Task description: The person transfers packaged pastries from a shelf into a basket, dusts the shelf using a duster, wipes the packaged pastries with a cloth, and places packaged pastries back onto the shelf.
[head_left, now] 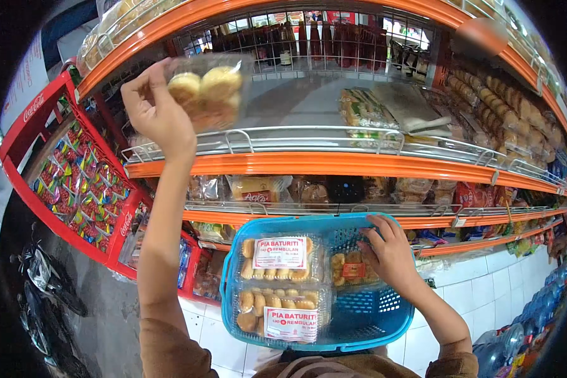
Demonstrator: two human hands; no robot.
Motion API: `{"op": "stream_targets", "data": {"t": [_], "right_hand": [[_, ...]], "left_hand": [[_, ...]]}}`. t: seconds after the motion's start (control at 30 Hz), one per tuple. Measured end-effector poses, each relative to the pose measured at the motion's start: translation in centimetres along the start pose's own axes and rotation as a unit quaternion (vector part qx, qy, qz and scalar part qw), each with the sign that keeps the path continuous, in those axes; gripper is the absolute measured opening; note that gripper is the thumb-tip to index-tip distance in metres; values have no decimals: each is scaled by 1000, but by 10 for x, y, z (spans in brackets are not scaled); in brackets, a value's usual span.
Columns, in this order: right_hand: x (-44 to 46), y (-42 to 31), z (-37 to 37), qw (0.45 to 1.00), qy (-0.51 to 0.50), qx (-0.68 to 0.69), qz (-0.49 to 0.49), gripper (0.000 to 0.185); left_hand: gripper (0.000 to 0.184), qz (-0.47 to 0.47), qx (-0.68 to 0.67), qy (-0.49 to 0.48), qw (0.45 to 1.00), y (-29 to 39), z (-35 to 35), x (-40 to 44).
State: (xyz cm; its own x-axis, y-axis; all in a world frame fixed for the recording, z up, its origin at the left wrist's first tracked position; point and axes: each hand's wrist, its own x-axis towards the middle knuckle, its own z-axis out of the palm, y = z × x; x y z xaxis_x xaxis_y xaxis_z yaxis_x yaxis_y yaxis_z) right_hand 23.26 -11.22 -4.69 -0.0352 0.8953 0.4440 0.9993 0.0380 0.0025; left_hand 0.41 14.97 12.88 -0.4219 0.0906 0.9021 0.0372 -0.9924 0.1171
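My left hand [160,110] is raised over the shelf at the left, its fingers closed on the edge of a clear plastic pack of round buns [205,88]. The pack looks a little blurred. My right hand [387,255] grips the far right rim of a blue plastic basket [365,343]. Inside the basket, on its left side, lie two clear boxes of small round pastries: a farther box [280,274] and a nearer box [252,309], both labelled PIA BATURITI. A smaller pack with an orange label [353,270] sits beside them, partly near my right fingers.
Ahead runs an orange-edged shelf [359,162] with a white wire rail [302,132]. Packed goods [362,110] and bread rolls [504,107] stand on it at the right. A red Coca-Cola rack [123,233] is on the left. Water bottles [516,334] line the lower right.
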Motion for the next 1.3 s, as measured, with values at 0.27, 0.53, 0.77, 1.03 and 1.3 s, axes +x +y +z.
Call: {"op": "stream_targets", "data": {"t": [0.27,0.53,0.77,1.03,1.3], "right_hand": [[19,-53,-68,501,-144,853,0,85],[-19,-24,-68,436,-27,884,166,69],[-50,49,-63,687,-118,661,276,53],[-45,36,-23,841,-406,344,98,44],[-39,18,0,862,-439,251,49,49]], "left_hand": [[18,154,-142,-207,956,132,1,-59],[18,255,-186,-415,853,195,-28,-151],[10,188,-88,-552,808,195,-74,-139],[12,13,66,-571,818,151,-107,-116],[13,66,287,-399,868,61,-89,-32]]}}
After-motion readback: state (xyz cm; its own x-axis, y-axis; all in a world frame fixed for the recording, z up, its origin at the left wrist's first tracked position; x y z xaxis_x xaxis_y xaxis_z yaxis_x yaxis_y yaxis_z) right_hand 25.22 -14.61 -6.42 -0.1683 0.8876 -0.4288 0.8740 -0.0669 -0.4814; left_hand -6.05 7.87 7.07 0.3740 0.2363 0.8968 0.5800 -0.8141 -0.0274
